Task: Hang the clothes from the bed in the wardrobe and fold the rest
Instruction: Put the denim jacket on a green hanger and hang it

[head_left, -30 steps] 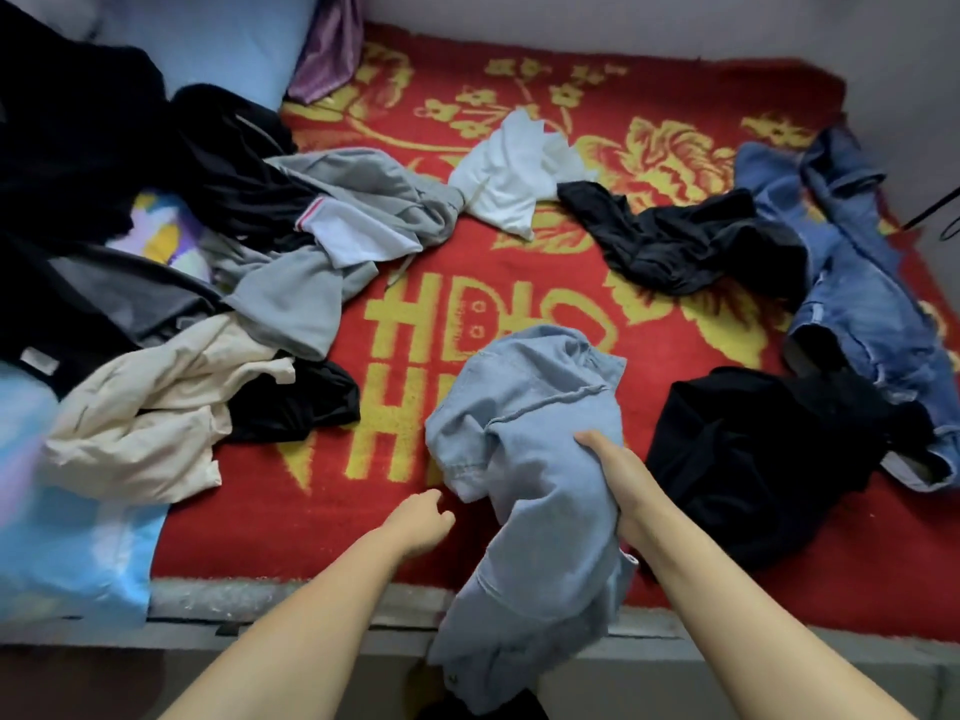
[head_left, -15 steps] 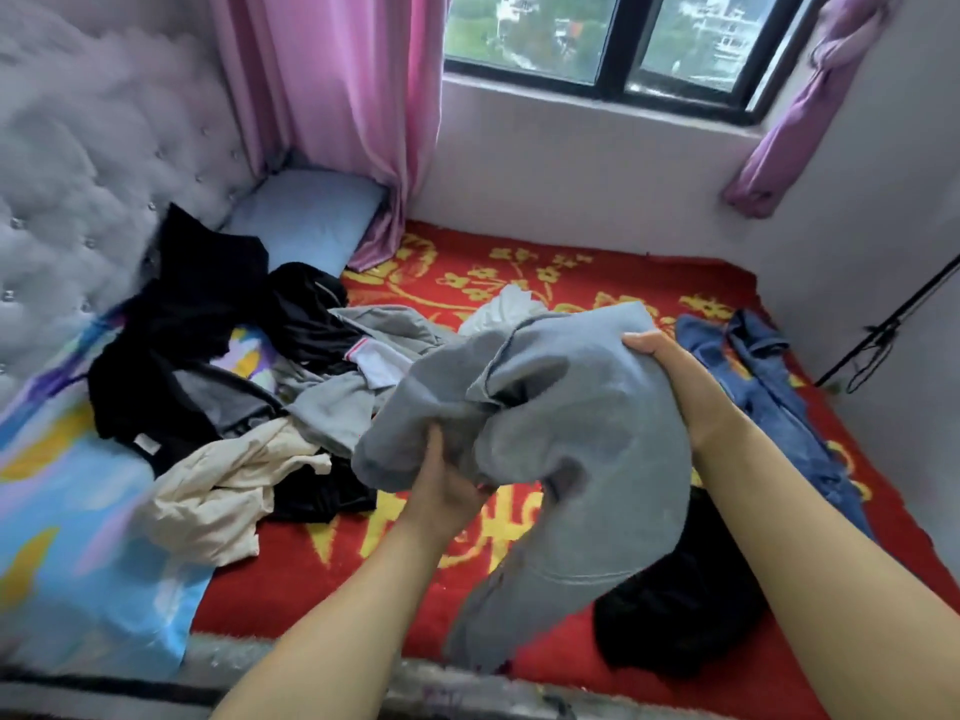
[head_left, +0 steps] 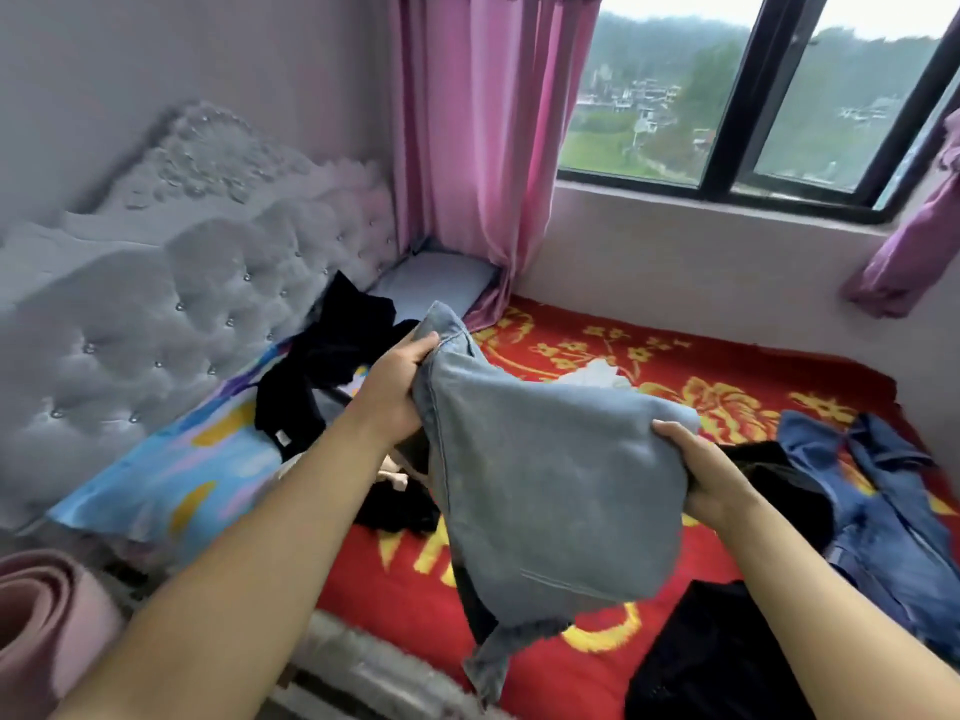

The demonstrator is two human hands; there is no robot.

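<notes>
A: Well, how far along?

B: Barely started. The left hand [head_left: 392,384] and right hand [head_left: 698,472] each grip the pale blue denim garment [head_left: 545,485], held up over the red flowered blanket [head_left: 675,366].

A: And the rest?

B: The dark blue jeans [head_left: 878,511] and crumpled black clothes [head_left: 332,366] lie unfolded; no wardrobe in sight.

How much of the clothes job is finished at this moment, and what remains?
Done: nothing visible; no folded pile or hung garment shows, and the wardrobe is out of view. In hand: the left hand and right hand grip pale jeans lifted above the bed. Left: black clothes by the headboard, blue jeans on the right and a black garment near the edge still lie loose.
</notes>
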